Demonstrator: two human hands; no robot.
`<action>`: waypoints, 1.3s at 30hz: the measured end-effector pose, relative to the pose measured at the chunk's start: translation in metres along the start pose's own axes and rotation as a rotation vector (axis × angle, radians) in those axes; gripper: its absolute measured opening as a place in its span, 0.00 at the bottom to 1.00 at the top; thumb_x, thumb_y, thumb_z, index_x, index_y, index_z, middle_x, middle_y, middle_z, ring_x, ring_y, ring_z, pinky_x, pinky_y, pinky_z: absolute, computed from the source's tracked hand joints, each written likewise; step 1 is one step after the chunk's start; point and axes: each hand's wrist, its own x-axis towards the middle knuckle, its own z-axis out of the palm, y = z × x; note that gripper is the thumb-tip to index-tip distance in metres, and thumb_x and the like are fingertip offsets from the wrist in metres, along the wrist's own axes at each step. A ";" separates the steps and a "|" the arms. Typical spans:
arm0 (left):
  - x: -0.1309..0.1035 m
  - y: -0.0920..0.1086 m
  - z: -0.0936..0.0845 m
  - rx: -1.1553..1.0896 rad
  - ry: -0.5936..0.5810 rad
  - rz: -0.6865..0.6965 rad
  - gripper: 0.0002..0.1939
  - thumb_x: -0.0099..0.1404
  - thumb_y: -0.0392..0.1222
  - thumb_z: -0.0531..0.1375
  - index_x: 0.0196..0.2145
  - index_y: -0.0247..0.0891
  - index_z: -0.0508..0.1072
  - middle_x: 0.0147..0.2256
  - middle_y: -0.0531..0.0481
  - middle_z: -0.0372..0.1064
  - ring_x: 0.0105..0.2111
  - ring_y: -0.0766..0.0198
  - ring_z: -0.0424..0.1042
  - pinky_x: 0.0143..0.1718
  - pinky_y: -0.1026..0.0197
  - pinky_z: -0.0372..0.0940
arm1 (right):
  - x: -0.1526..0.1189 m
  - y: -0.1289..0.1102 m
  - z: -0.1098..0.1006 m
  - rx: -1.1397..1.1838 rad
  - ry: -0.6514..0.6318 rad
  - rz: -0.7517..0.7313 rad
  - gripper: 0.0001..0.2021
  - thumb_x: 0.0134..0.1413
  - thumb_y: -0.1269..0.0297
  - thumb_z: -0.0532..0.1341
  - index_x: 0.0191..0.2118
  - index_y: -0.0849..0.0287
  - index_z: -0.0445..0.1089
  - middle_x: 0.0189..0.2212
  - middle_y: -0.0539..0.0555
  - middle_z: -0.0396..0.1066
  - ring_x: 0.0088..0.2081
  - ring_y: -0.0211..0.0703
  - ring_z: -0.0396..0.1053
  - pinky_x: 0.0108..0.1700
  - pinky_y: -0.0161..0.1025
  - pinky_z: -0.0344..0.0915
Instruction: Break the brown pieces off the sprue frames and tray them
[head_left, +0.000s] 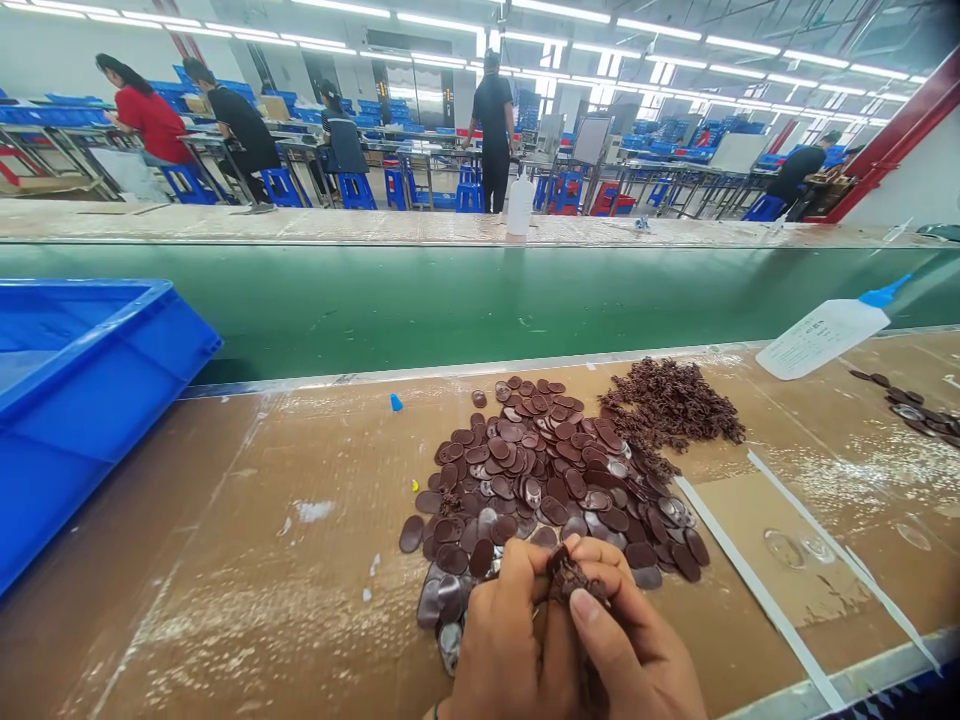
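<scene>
Our left hand [499, 630] and right hand [637, 640] meet at the table [315, 460], each grip closed, thumbs and fingers pinching a dark brown lacy bundle [574, 580] between them at the near side of the heaped oval brown pieces [525, 450]. We judge the bundle light, soft and rubbery, apt to flex, its fine strands easily torn; the flatter, solid part looks surest for a fingertip hold. Shiny ovals may prove slippery.
</scene>
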 end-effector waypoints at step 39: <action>-0.009 -0.012 0.000 0.292 0.082 0.326 0.19 0.75 0.50 0.46 0.58 0.43 0.65 0.36 0.47 0.78 0.33 0.60 0.77 0.36 0.60 0.70 | 0.006 -0.011 -0.013 0.322 -0.030 0.349 0.10 0.38 0.60 0.77 0.26 0.57 0.80 0.43 0.58 0.76 0.36 0.47 0.73 0.40 0.40 0.72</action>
